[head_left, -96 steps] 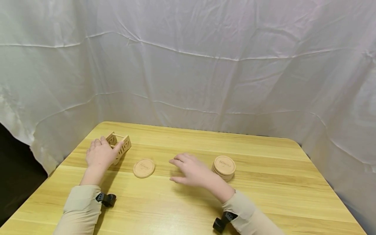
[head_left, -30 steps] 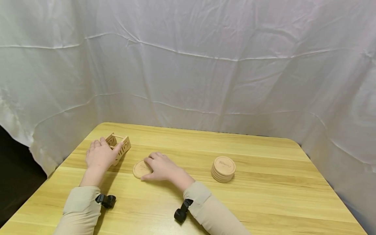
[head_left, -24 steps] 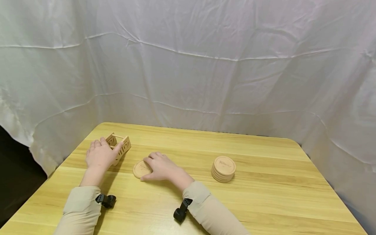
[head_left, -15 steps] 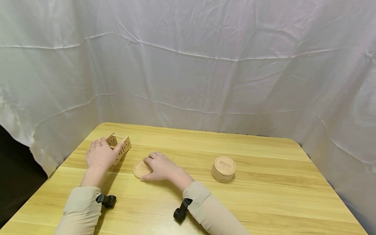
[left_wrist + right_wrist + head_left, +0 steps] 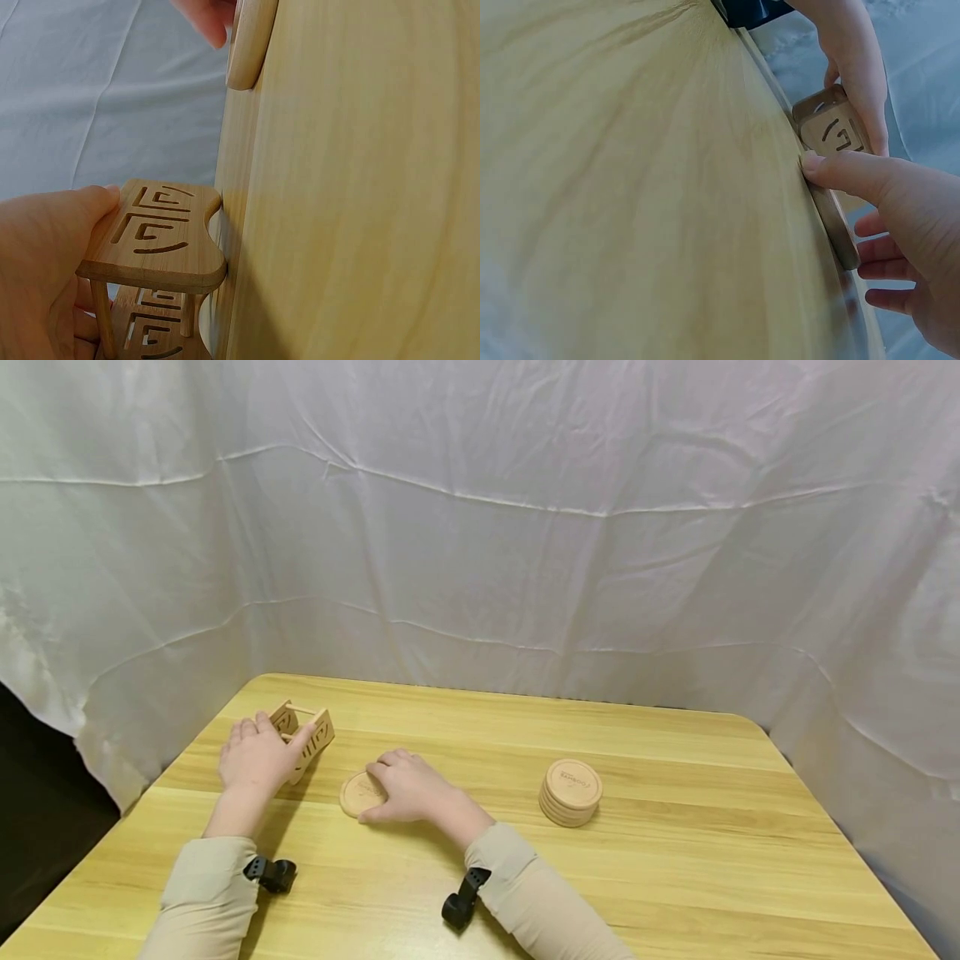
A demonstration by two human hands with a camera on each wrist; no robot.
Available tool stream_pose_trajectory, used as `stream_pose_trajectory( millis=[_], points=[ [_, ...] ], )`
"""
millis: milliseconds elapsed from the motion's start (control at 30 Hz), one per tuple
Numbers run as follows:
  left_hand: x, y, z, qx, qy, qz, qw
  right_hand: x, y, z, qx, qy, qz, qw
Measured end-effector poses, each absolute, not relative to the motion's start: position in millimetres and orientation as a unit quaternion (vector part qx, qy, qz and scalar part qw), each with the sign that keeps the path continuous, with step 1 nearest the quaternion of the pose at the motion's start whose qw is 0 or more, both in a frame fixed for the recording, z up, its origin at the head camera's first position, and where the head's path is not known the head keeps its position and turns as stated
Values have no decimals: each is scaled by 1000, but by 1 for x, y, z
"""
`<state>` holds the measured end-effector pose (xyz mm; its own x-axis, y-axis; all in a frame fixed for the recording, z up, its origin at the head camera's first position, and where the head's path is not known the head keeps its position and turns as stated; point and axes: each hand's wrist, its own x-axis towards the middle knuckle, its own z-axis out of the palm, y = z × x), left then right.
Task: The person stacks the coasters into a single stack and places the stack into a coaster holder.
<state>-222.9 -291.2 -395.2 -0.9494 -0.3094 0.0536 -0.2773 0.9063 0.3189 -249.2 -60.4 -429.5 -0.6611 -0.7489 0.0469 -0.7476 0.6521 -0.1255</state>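
Observation:
At the left of the table, my left hand (image 5: 257,756) grips a wooden coaster holder (image 5: 318,739) with cut-out patterns in its sides. The thumb lies along one patterned side panel (image 5: 161,232) in the left wrist view, and the other fingers are partly hidden behind it. To the right of the holder a round wooden coaster (image 5: 358,793) lies flat on the table. My right hand (image 5: 412,789) pinches this coaster by its rim, thumb on the near edge and fingers over the far side. The right wrist view shows the thumb on the coaster's edge (image 5: 836,232).
A neat stack of several wooden coasters (image 5: 570,793) stands to the right of my right hand. The wood-grain table (image 5: 675,877) has rounded back corners. White cloth (image 5: 480,568) hangs behind it and along both sides.
Since the earliest frame my right hand has moved left, away from the stack, and has taken hold of the single coaster. In the last second both hands stay nearly still.

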Motion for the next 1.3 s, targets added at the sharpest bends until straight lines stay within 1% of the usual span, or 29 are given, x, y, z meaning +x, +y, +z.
stream_pose_trajectory(
  millis=[833,1300],
  points=[
    [-224,-289,-395,145,-975,-158,59,-244,-31,-421,-407,911,-71,1],
    [-225,-294,-396,147,-975,-158,54,-239,-11,-413,-416,906,-70,-20]
  ],
)
